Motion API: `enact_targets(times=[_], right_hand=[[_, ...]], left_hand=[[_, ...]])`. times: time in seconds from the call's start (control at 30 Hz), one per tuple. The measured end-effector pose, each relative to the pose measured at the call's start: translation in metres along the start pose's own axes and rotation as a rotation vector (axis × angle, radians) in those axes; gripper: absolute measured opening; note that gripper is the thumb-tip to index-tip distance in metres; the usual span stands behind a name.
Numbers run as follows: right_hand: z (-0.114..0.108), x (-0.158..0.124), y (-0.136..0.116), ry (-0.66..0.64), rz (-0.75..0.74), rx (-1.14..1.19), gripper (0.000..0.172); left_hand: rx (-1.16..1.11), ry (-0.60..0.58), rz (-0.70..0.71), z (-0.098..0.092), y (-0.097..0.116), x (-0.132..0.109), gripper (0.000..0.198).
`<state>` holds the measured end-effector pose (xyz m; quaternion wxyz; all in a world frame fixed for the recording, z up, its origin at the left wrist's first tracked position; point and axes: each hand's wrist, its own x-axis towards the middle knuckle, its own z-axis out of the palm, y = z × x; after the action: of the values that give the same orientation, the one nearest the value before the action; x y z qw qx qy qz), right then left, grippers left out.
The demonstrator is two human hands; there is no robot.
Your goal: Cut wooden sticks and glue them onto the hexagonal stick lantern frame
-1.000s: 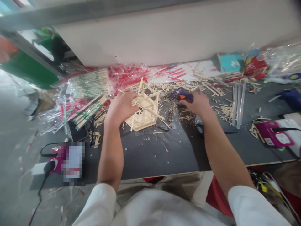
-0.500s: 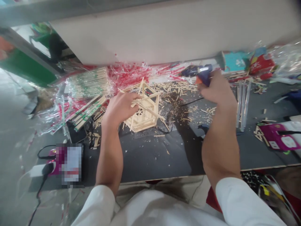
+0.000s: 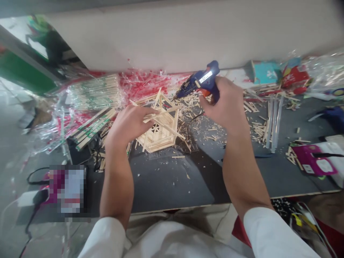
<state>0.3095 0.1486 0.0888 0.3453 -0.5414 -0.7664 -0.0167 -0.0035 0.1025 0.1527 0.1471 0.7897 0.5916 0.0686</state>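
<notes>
glue gun (image 3: 202, 81) in right hand (image 3: 228, 99)

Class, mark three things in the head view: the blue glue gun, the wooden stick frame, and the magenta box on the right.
Blue glue gun (image 3: 208, 83): head view, on its body.
Wooden stick frame (image 3: 166, 124): head view, on its stacked sticks.
Magenta box (image 3: 311, 160): head view, on its top face.

Glue gun (image 3: 209, 81) is showing dark blue — trigger (image 3: 205, 92) showing orange, label (image 3: 205, 77) showing white. Stick frame (image 3: 163, 144) is reading pale cream. Counter (image 3: 172, 190) is showing dark grey. Wrapped sticks (image 3: 92, 92) are carrying green markings on pale tan; plastic film (image 3: 143, 84) beside them is showing red streaks. Small box (image 3: 264, 71) is showing turquoise with white marks; right-hand device (image 3: 305, 152) is showing magenta — white patches interrupting. Sleeves (image 3: 270, 229) are showing white.
</notes>
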Motion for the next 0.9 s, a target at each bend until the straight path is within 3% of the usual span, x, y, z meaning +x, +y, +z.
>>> enact_targets(times=[0.37,0.67,0.9], right_hand=[[0.003,-0.002,-0.01,-0.013,-0.085,-0.106,0.03],[0.002,0.0,-0.007,-0.082,-0.033,-0.028,0.028],[-0.001,-0.001,-0.006,-0.063,-0.036,-0.027,0.031]], left_hand=[[-0.004,-0.002,0.008,0.0,-0.001,0.0,0.04],[0.005,-0.005,0.011,0.0,-0.001,0.001,0.045],[-0.017,0.0,0.015,0.001,-0.002,0.001,0.045]])
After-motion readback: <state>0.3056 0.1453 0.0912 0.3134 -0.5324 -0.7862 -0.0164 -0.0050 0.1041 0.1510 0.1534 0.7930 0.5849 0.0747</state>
